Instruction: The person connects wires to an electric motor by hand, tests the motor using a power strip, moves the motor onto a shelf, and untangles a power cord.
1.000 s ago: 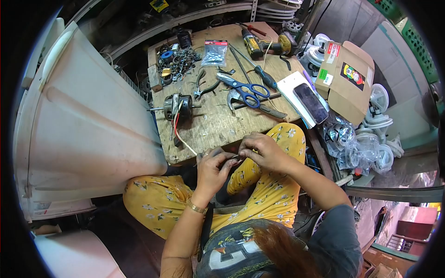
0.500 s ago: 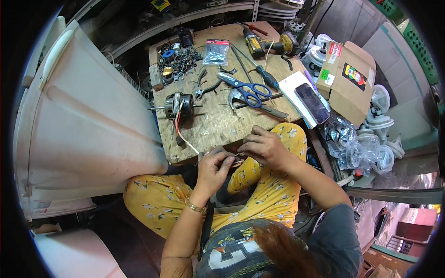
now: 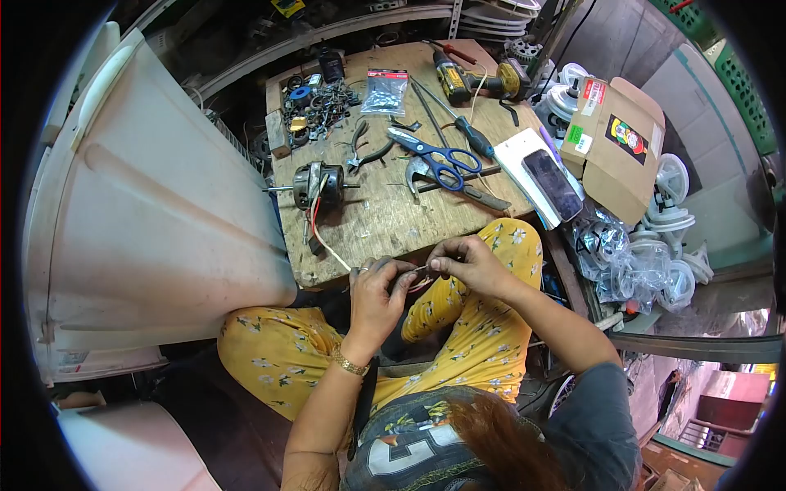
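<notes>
My left hand [image 3: 377,296] is closed in a pinch on a thin wire at the front edge of the wooden table. Just to its right, my right hand [image 3: 472,263] pinches the wire's short end between thumb and finger. A white lead [image 3: 332,250] runs from a small electric motor [image 3: 319,186] down to my left hand. The motor lies on its side at the table's left, its shaft sticking out both ways, with a red wire [image 3: 313,214] beside the white one. A pinkish wire loop [image 3: 422,285] hangs below my fingers, partly hidden by them.
On the wooden table [image 3: 372,225] lie scissors [image 3: 438,155], a hammer [image 3: 458,186], pliers [image 3: 368,147], a screwdriver [image 3: 471,135], a cordless drill [image 3: 479,79], a phone [image 3: 552,184] and loose small parts [image 3: 323,110]. A cardboard box [image 3: 618,147] stands right. A white panel [image 3: 155,204] rises left.
My right hand has come down slightly, and its fingers now pinch the wire closer to my left hand. The left hand has stayed nearly in place.
</notes>
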`<control>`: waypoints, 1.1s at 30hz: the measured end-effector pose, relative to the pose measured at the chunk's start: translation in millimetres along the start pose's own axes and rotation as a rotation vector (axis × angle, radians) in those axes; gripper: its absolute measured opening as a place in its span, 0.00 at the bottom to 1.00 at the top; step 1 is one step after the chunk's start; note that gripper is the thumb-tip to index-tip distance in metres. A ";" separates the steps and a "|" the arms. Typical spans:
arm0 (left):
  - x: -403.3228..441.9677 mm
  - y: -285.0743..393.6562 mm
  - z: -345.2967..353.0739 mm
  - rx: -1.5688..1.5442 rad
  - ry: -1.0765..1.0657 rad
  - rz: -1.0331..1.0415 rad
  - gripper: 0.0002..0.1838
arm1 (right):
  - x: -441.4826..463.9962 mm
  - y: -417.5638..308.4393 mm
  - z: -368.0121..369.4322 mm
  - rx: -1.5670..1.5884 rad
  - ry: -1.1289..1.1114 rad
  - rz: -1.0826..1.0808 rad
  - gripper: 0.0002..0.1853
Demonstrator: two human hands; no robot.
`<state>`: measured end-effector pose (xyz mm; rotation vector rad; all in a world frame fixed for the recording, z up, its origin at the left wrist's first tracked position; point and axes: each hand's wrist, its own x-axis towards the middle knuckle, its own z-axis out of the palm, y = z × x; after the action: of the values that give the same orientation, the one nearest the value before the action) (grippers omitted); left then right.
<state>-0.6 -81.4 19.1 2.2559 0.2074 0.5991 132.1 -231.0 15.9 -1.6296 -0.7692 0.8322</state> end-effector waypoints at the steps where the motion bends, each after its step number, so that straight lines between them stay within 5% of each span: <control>1: -0.5 -2.8 1.2 -0.031 -0.003 -0.013 0.04 | -1.0 -1.5 -1.6 -0.019 0.038 -0.030 0.07; 9: 0.7 -1.9 -2.1 -0.100 -0.048 -0.160 0.06 | -10.1 -7.3 6.2 -0.600 0.355 -0.692 0.17; 16: 1.0 -2.2 0.5 -0.080 -0.083 -0.130 0.05 | 0.8 -10.8 5.4 -0.807 0.287 -0.788 0.12; 25: 0.2 0.1 4.2 0.020 0.030 -0.017 0.03 | -1.6 3.3 15.6 -0.525 0.239 -0.453 0.07; 28: 1.7 1.6 4.1 -0.045 0.023 -0.076 0.03 | -10.1 -1.5 19.1 -0.480 0.390 -0.575 0.10; 33: 2.2 -2.2 5.7 -0.082 -0.019 -0.177 0.04 | -21.9 -3.7 14.5 -0.735 0.294 -0.763 0.16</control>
<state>4.2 -82.9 14.9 2.1363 0.3615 0.4831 107.9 -240.9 20.1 -1.7938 -1.4487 -0.2738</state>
